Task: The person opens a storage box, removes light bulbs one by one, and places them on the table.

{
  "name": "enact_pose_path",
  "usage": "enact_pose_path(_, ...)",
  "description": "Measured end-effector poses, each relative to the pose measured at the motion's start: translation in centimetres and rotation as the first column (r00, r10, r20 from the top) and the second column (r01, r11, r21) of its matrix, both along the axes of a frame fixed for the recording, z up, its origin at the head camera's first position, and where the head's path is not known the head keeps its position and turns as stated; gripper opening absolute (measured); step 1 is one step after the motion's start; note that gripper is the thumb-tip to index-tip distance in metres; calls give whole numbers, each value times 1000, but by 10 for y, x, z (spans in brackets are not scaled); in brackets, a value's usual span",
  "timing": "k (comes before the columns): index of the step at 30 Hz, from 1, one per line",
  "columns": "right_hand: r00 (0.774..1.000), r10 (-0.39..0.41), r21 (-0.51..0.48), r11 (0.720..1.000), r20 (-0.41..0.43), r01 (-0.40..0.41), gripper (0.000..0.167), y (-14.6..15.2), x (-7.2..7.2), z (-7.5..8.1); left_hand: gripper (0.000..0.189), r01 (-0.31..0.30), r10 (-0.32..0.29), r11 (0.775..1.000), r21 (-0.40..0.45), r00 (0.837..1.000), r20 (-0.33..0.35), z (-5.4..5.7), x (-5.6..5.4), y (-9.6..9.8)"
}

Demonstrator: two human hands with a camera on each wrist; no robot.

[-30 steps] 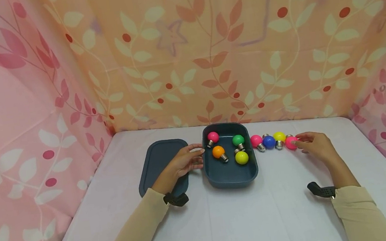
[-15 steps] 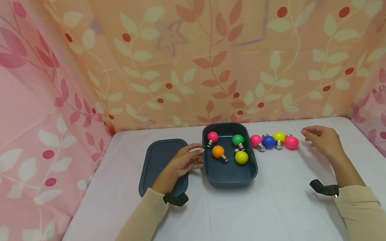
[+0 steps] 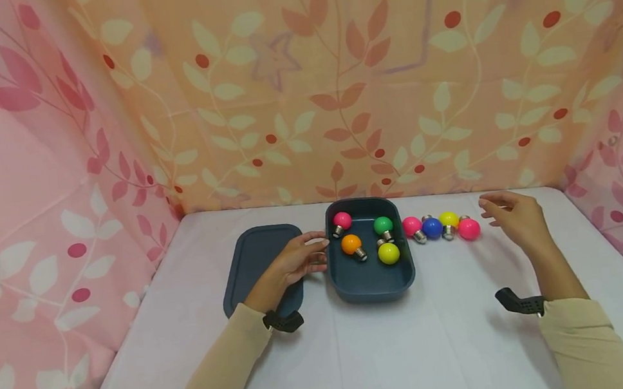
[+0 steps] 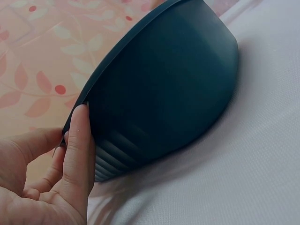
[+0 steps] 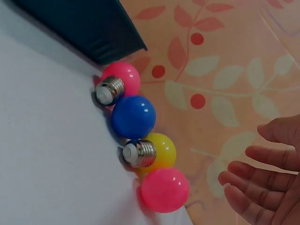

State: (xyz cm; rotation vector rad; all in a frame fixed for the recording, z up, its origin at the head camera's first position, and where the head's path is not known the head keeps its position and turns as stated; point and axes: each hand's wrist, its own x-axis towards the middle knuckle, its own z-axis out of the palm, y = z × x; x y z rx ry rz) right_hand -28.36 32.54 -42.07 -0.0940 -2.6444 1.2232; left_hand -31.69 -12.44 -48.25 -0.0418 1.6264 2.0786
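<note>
My left hand (image 3: 300, 259) rests with extended fingers against the left side of a dark blue-grey container (image 4: 173, 79), touching it at the rim. Inside the container lie a pink bulb (image 3: 342, 220), an orange bulb (image 3: 351, 244), a green bulb (image 3: 383, 226) and a yellow bulb (image 3: 389, 254). Right of it, a row holds a pink bulb (image 5: 126, 77), a blue bulb (image 5: 134, 117), a yellow bulb (image 5: 164, 150) and another pink bulb (image 5: 165, 190). My right hand (image 3: 518, 217) hovers beyond the row's right end, fingers loosely bent, holding nothing.
A flat dark lid (image 3: 260, 252) lies left of the container, partly under my left forearm. White cloth (image 3: 402, 358) covers the table. A floral curtain (image 3: 333, 88) stands behind, with pink floral cloth on both sides.
My right hand has come off the rightmost pink bulb, moved right and then risen slightly. The left hand, container and bulbs stay where they were.
</note>
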Motion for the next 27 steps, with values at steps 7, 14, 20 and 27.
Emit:
enact_pose_path(7,995,98,-23,995,32,-97,59,-27,4,9,39,-3,3,1000,-2,1000,-11,2,1,0)
enact_pose_path(14,977,210,-31,977,41,-209,55,-58,11,10,36,-4,4,1000,1,1000,-14,-3,1,1)
enact_pose_path(20,955,287,-74,957,79,-282,50,-80,15,11,35,2,-2,1000,22,1000,-5,-4,3,2)
enact_pose_path(27,935,346,-4,938,78,-347,42,-101,13,15,37,2,-2,1000,26,1000,-10,-1,2,-1)
